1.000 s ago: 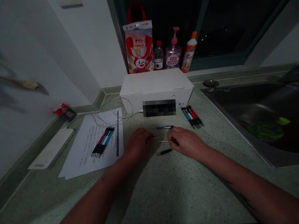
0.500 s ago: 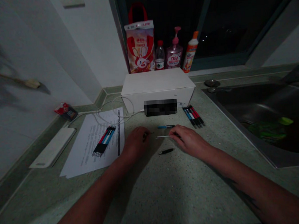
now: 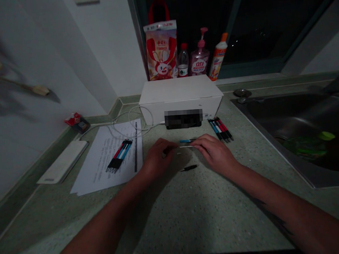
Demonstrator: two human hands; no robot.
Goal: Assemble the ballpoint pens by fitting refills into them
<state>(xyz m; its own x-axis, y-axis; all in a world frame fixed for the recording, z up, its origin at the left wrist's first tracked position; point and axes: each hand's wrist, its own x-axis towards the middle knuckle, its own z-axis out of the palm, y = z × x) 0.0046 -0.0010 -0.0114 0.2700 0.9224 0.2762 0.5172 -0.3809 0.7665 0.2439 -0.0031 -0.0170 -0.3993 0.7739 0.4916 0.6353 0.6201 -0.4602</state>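
A thin whitish pen refill (image 3: 185,146) stretches level between my two hands, just above the counter. My right hand (image 3: 215,151) pinches its right end. At the left end, the fingertips of my left hand (image 3: 159,157) close on it; anything smaller inside that pinch is hidden. Just behind the refill lies a blue pen barrel (image 3: 184,141), partly covered by my right fingers. Nearer to me a black pen grip section (image 3: 190,167) rests on the counter. A tiny pale piece (image 3: 179,153) shows below the refill, too small to name.
Several pens (image 3: 120,156) lie on printed sheets (image 3: 95,166) at the left, and several more pens (image 3: 220,129) at the right. A phone (image 3: 183,120) on a cable leans against a white box (image 3: 180,90). A power bank (image 3: 63,162) lies far left; a sink (image 3: 274,143) is right.
My hands have come closer together. My left fingertips now meet the free left end of the refill, which was apart from them before. The view has shifted slightly.
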